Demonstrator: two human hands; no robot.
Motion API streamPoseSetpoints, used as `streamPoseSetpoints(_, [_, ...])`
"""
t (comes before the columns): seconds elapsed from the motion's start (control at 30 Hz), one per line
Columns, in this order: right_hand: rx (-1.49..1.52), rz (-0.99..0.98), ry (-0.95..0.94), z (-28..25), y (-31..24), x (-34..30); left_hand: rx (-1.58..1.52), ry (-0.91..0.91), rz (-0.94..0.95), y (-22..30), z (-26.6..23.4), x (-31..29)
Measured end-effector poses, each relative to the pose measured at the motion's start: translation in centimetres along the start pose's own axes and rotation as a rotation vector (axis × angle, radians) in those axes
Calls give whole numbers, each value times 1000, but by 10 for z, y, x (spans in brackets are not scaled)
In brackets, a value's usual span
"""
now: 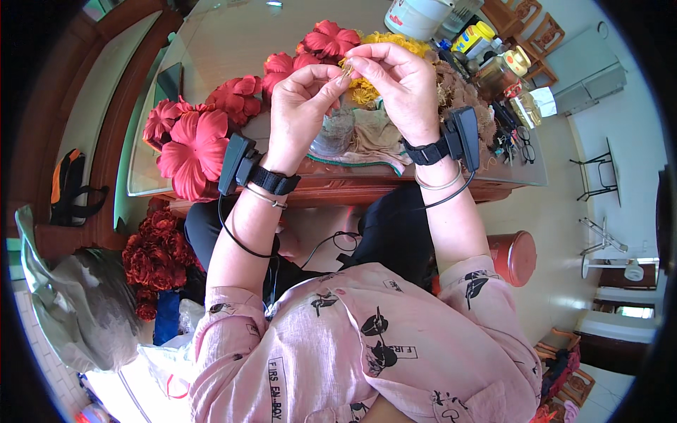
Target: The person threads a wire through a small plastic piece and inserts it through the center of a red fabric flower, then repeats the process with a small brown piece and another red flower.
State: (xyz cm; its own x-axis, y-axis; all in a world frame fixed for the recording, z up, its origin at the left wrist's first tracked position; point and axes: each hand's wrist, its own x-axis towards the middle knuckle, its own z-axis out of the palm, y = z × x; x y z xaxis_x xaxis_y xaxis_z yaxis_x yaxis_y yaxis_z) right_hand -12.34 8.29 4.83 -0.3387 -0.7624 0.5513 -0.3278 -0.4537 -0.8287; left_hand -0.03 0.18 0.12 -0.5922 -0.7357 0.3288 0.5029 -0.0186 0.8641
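Above the table's far half, both of my hands meet fingertip to fingertip. My left hand is closed in a pinch on a small, thin yellowish piece, which looks like a flower stamen. The thumb and fingers of my right hand pinch the same piece from the other side; most of it is hidden. Large red artificial flowers lie left of and behind my left hand. Small yellow artificial flowers are heaped behind my right hand. Below the hands, a greyish round bowl-like thing sits beside a beige cloth.
Brownish flower heads are piled right of my right hand. A yellow-lidded jar, eyeglasses and a white bucket stand or lie along the right and far side of the glass-topped table. Dark red flowers hang low at left.
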Motion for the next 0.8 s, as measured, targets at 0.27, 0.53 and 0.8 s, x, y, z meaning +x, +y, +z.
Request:
streamPoseSetpoints(0.27, [-81,-22,14,1,3,-2,13,3,0,-1,0,0])
streamPoseSetpoints(0.53, [-17,22,0,-1,4,0,9,-2,3,-2,-1,0])
streamPoseSetpoints(0.8, [37,53,-32,-4,0,3,29,-2,-6,-1,-1,0])
